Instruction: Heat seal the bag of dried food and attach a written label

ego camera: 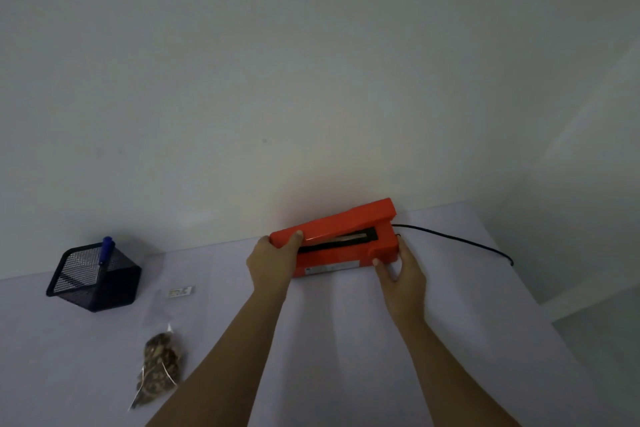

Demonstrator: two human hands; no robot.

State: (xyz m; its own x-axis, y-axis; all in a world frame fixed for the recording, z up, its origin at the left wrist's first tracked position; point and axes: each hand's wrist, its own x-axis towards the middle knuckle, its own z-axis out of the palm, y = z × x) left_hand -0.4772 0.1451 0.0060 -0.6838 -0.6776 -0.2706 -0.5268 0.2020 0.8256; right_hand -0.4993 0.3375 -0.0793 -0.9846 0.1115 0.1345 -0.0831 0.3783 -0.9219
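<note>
An orange heat sealer [341, 239] stands at the back of the table against the wall, its lid raised over the dark sealing strip. My left hand [273, 262] grips its left end, thumb on the lid. My right hand [401, 270] holds its right end at the base. A clear bag of brown dried food [159, 362] lies flat on the table at the lower left, apart from both hands. A small white label [180, 292] lies beyond the bag.
A black mesh pen holder [93, 279] with a blue pen [105, 250] stands at the left. The sealer's black cord [460, 241] runs right, off the pale table [346, 340]. The table's right edge drops off near the corner wall.
</note>
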